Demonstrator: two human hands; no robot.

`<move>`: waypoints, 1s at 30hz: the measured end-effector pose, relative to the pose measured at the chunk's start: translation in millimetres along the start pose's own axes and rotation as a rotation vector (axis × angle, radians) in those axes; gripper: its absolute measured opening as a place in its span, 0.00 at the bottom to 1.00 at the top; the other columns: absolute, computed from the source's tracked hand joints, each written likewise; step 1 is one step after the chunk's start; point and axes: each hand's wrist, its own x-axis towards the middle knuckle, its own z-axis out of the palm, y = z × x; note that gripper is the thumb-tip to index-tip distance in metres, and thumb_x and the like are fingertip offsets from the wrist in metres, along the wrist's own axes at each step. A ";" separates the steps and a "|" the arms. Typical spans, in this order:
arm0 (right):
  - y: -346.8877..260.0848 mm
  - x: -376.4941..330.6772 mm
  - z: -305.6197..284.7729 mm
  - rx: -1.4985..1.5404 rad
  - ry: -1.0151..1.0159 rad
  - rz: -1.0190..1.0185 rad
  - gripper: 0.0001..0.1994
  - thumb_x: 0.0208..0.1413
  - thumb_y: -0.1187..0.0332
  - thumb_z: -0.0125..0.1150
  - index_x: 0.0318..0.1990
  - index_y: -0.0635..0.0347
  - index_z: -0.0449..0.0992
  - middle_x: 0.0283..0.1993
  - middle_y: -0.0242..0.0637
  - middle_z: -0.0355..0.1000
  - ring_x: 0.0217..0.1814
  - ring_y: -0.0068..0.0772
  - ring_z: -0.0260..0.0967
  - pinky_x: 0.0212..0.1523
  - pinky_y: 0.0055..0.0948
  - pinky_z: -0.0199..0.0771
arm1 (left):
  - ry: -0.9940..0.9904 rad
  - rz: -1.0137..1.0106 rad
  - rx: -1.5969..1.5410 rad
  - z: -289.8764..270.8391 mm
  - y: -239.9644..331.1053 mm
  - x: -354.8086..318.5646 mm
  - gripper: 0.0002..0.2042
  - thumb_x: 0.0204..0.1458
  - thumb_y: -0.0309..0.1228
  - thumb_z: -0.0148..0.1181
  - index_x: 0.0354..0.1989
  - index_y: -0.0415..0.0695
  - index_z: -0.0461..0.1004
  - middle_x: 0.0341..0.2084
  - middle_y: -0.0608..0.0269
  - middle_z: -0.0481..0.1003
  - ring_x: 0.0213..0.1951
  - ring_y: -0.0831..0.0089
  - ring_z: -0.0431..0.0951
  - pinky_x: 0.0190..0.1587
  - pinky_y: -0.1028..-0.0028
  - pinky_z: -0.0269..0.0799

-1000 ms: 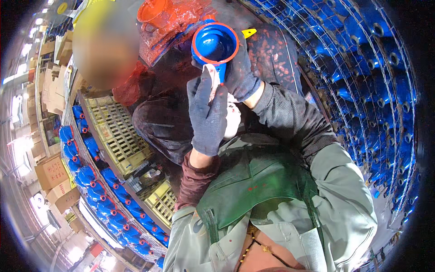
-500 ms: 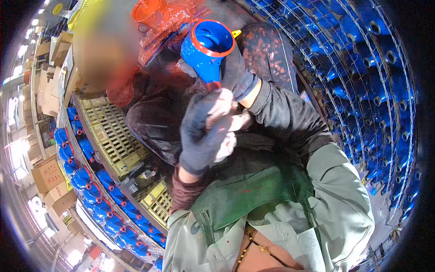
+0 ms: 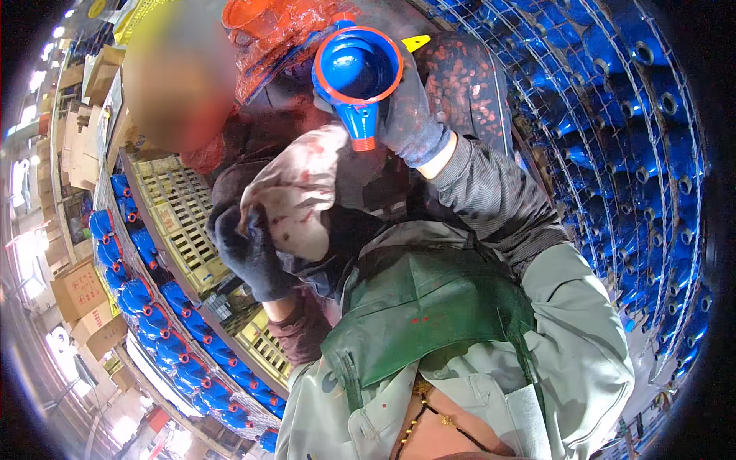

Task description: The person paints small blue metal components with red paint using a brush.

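Observation:
My right hand (image 3: 415, 115) in a dark glove is closed around the side of a blue water meter body (image 3: 355, 107). Red edges its round open mouth, and red covers the threaded pipe end that points toward me. A yellow piece (image 3: 416, 43) sticks out past my right fingers; what it belongs to is hidden. Lower and to the left, my left hand (image 3: 253, 249), also gloved, pinches a white rag (image 3: 300, 195) with red stains. The rag hangs spread out beside the meter body, its upper corner close to the red thread.
Wire racks (image 3: 613, 146) of blue meter bodies rise on the right. More blue bodies (image 3: 153, 322) with red ends line the left. Yellow slatted crates (image 3: 180, 215) stand nearer. A red-coated tub (image 3: 253, 19) and another person (image 3: 180, 77) are at the far side.
My left hand has drawn the rag off the red threaded end, moving left and slightly down. The rag has opened out, and the meter body has tipped so its mouth faces me more.

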 end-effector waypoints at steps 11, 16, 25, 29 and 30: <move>10.3 -1.3 -2.2 -0.314 0.225 -0.212 0.27 0.67 0.49 0.35 0.62 0.59 0.61 0.60 0.38 0.67 0.59 0.37 0.67 0.60 0.38 0.70 | -0.131 -0.295 -0.627 6.8 9.7 -10.5 0.03 0.51 0.25 0.58 0.31 0.38 0.72 0.30 0.58 0.74 0.37 0.68 0.73 0.51 0.67 0.67; 12.3 -5.6 -0.6 -0.726 0.135 -0.335 0.27 0.67 0.50 0.38 0.65 0.60 0.57 0.61 0.37 0.65 0.60 0.33 0.67 0.60 0.34 0.69 | -0.308 -0.205 -0.493 49.8 25.3 -11.2 0.15 0.50 0.22 0.62 0.47 0.37 0.71 0.38 0.65 0.72 0.42 0.79 0.71 0.48 0.76 0.68; 10.7 -7.6 10.3 -0.418 0.193 -0.186 0.25 0.68 0.49 0.37 0.63 0.54 0.59 0.58 0.35 0.66 0.59 0.28 0.67 0.60 0.33 0.70 | -0.342 0.172 -0.081 89.1 45.4 -1.7 0.16 0.50 0.24 0.61 0.50 0.37 0.74 0.50 0.53 0.71 0.51 0.65 0.72 0.54 0.71 0.67; 12.4 -4.1 3.4 -0.371 0.231 -0.181 0.24 0.68 0.49 0.36 0.63 0.53 0.60 0.58 0.34 0.67 0.58 0.27 0.67 0.59 0.32 0.70 | -0.281 0.395 -0.041 95.3 50.4 -10.4 0.17 0.51 0.22 0.59 0.51 0.38 0.72 0.49 0.48 0.69 0.49 0.57 0.72 0.53 0.64 0.67; 14.1 -5.2 -2.0 -0.338 0.205 -0.199 0.24 0.68 0.49 0.37 0.62 0.53 0.60 0.57 0.34 0.67 0.58 0.27 0.67 0.59 0.32 0.71 | -0.269 0.460 -0.013 95.2 46.4 -11.7 0.19 0.48 0.20 0.59 0.51 0.37 0.71 0.48 0.47 0.69 0.48 0.53 0.71 0.52 0.61 0.67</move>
